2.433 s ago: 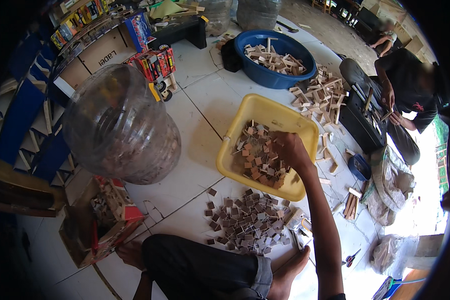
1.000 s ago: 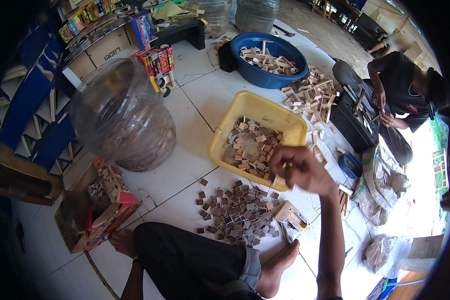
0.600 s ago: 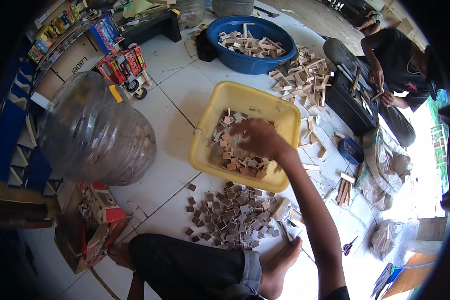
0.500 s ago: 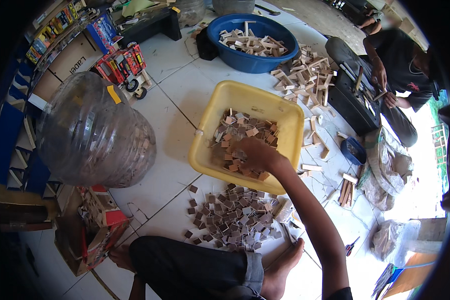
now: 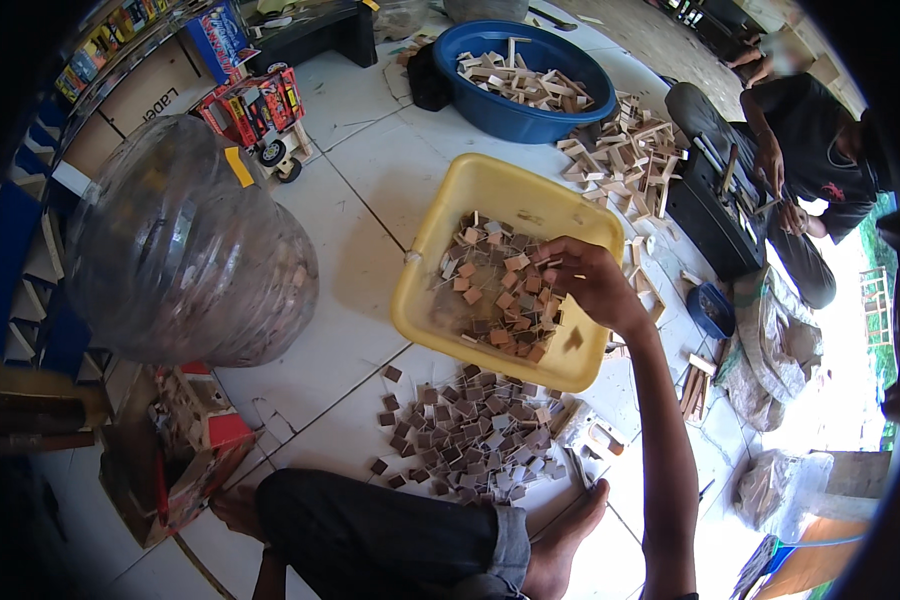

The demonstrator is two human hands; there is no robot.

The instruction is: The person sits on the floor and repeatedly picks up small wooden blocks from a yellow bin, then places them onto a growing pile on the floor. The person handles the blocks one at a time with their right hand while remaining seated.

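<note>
Dozens of small square pieces (image 5: 506, 299) lay in the yellow tub (image 5: 490, 190). Over its right side, the right hand (image 5: 590, 286) had its fingers bent; whether they pinched a piece, I couldn't tell. The left forearm's (image 5: 270, 577) fingers were unclear.

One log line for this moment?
right hand: over yellow tub, grip unclear; tub: small square pieces inside; floor: brown square pile beside tub; blue basin: wooden pieces

Glare right | soft shadow left of yellow basin (image 5: 515, 190) | edges bent
</note>
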